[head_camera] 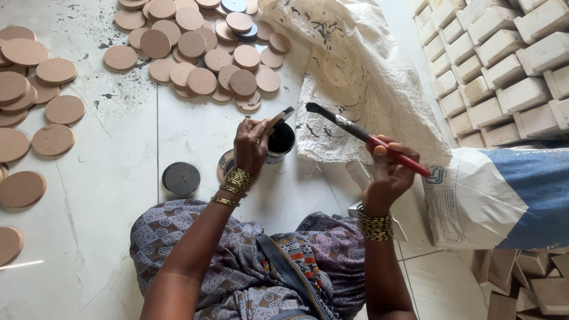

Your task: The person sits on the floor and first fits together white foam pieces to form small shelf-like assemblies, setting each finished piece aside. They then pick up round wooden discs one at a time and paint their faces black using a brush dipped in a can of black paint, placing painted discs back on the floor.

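Note:
My left hand (pixel 252 145) holds a round disc (pixel 280 118) on edge over a small can of black paint (pixel 281 142); the disc's rim looks black. My right hand (pixel 388 169) grips a paintbrush (pixel 361 135) by its red handle, the black bristle tip pointing up-left toward the disc, a short gap away. Both wrists wear gold bangles. I sit on the floor in a patterned garment.
A black-painted disc (pixel 181 178) lies on the white tile floor left of the can. Heaps of unpainted tan discs (pixel 201 53) lie ahead and at the left (pixel 35 106). A paint-smeared white woven sack (pixel 367 77) lies under the brush; stacked white blocks (pixel 504 71) stand at the right.

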Demonstrator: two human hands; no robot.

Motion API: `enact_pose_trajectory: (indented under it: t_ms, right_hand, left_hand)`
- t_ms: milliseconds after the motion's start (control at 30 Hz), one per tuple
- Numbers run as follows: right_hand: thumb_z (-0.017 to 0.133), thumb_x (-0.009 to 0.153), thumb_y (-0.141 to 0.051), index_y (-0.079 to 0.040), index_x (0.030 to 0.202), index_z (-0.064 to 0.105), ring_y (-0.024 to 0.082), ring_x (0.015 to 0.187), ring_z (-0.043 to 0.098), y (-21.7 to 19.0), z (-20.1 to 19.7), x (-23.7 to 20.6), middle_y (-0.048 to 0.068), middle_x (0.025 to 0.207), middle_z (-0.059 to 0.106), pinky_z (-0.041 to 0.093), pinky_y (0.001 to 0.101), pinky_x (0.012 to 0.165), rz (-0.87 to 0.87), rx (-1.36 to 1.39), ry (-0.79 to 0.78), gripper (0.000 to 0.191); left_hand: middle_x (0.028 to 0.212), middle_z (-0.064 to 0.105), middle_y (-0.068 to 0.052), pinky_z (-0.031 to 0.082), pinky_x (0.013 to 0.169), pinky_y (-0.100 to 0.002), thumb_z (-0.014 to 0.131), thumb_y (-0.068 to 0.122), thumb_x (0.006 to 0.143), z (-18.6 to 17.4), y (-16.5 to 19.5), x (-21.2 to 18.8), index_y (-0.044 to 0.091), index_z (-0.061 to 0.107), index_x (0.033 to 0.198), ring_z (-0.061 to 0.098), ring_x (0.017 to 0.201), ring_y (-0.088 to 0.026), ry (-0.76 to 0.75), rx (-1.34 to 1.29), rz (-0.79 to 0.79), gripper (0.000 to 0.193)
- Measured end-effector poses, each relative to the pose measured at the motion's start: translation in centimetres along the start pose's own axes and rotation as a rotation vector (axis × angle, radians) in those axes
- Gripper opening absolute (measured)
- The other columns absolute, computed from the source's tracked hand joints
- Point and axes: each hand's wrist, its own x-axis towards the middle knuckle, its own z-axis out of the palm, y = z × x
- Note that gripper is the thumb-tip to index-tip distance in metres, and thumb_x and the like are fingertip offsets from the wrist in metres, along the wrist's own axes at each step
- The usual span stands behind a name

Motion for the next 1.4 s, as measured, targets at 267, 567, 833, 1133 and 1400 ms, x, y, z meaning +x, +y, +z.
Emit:
enact_pose_trajectory:
  t_ms: [267,567,833,1133,1400]
  right_hand:
    - [0.067,0.104,-0.001,-0.003,0.115,0.055,0.027,0.117,0.071,-0.1,2.8,-2.1,0.020,0.123,0.066,0.061,0.0366,0.096,-0.114,-0.035,-0.152,0.016]
    - [0.067,0.104,-0.004,-0.007,0.118,0.054,0.022,0.120,0.068,-3.4,4.1,-4.9,0.016,0.129,0.064,0.062,0.0341,0.100,-0.089,-0.064,-0.256,0.019]
    - [0.066,0.104,-0.002,-0.005,0.115,0.056,0.026,0.112,0.072,-1.0,3.0,-2.9,0.019,0.119,0.068,0.064,0.0370,0.095,-0.098,-0.059,-0.128,0.016]
    - [0.066,0.102,0.002,-0.004,0.116,0.053,0.026,0.110,0.072,-3.4,2.0,-1.4,0.020,0.118,0.068,0.066,0.0381,0.097,0.066,0.090,-0.024,0.020]
    - [0.066,0.102,0.004,-0.002,0.114,0.053,0.026,0.105,0.074,-1.5,1.7,-0.7,0.021,0.114,0.069,0.067,0.0384,0.093,0.084,0.055,0.029,0.019]
  left_hand:
    - [0.094,0.064,-0.010,0.057,0.073,-0.038,0.076,0.009,0.090,-0.5,0.7,-0.1,0.000,0.075,0.113,0.063,0.089,-0.025,-0.030,0.070,0.053,0.025]
    - [0.094,0.064,-0.010,0.057,0.072,-0.038,0.075,0.013,0.093,-1.0,0.6,0.1,0.001,0.076,0.111,0.064,0.089,-0.025,-0.010,0.091,0.051,0.022]
    - [0.093,0.064,-0.008,0.057,0.068,-0.035,0.074,0.012,0.094,-0.6,0.1,-0.6,0.001,0.076,0.112,0.062,0.086,-0.022,0.003,0.097,0.078,0.021]
    - [0.093,0.063,-0.008,0.057,0.068,-0.035,0.073,0.009,0.094,-1.1,0.2,-0.6,0.002,0.075,0.114,0.062,0.087,-0.022,-0.004,0.093,0.130,0.021]
    - [0.097,0.065,-0.011,0.059,0.068,-0.034,0.071,0.001,0.092,-2.1,1.2,-0.6,0.002,0.075,0.115,0.067,0.084,-0.022,-0.020,-0.074,0.017,0.024]
